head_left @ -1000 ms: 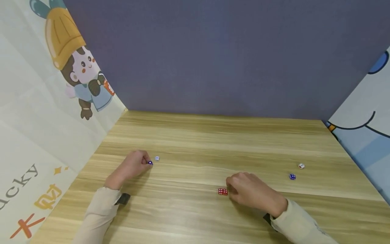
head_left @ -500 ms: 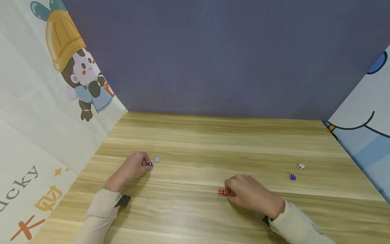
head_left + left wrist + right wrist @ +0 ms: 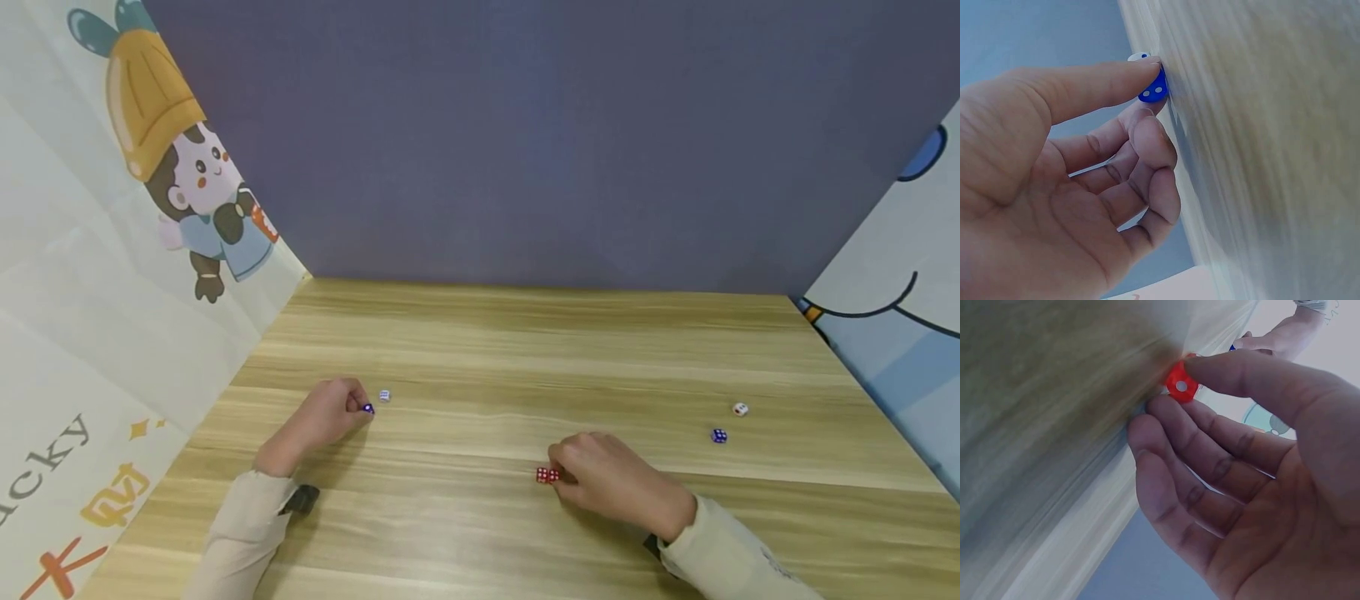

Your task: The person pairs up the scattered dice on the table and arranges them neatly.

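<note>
My left hand (image 3: pixel 330 414) pinches a blue die (image 3: pixel 368 408) between thumb and forefinger, low over the wooden table. The left wrist view shows that blue die (image 3: pixel 1154 89) under the thumb tip, its white pips facing out. Just beyond it sits a white die (image 3: pixel 385 396) with blue pips. Two red dice with white pips lie side by side near the middle. The right-hand red die (image 3: pixel 554 476) is pinched by my right hand (image 3: pixel 611 477); the other red die (image 3: pixel 542 475) touches or nearly touches it. In the right wrist view a red die (image 3: pixel 1182 382) shows at the thumb tip.
On the right of the wooden table (image 3: pixel 480 367) are another blue die (image 3: pixel 719 436) and a white die (image 3: pixel 741 409) with a red pip. A dark panel (image 3: pixel 555 142) rises along the back edge. Printed cloths flank both sides.
My right hand has moved slightly left, its fingertips now around the right-hand red die, which looks slightly turned. The left hand keeps its pinch on the blue die, nearly in place.
</note>
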Tool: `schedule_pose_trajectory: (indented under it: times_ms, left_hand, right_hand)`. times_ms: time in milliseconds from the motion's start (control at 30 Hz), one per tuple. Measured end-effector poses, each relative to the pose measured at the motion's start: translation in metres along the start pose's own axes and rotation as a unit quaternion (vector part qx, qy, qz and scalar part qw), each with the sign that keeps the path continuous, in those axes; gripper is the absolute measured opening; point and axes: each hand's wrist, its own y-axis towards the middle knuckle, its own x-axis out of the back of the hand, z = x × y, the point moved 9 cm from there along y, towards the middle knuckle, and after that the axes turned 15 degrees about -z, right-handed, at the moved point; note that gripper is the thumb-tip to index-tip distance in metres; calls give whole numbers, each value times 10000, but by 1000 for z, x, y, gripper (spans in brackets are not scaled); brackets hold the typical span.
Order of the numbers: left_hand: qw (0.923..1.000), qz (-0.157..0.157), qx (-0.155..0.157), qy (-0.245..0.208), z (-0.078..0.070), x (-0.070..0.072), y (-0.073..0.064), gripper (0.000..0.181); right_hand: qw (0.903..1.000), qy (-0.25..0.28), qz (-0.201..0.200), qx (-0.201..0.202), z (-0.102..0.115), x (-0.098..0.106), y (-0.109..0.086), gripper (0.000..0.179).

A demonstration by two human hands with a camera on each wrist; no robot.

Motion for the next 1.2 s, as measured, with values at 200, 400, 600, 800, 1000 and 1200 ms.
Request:
schedule_pose_trajectory:
  times_ms: [200,400,600,800,1000,1200]
  left_hand:
    - [10000,-36,-37,3,-1,1,-1,10]
    - [10000,-17,-37,8,-2,0,-1,9]
    - [9999,-75,-84,85,-3,1,0,11]
    - [10000,-51,-70,-25,-12,1,-2,12]
    - [9987,-158,-479,-47,-35,2,-3,10]
    - [9957,-110,-914,70,-60,0,3,11]
  right_hand:
    - [10000,-46,-33,23,1,0,0,28]
    - [9999,-106,-63,45,0,0,0,28]
    - [10000,-43,-36,36,0,1,-1,30]
    - [10000,51,16,27,1,0,0,29]
    - [10000,54,58,1,1,-1,0,29]
    - [10000,45,85,-21,1,-1,0,29]
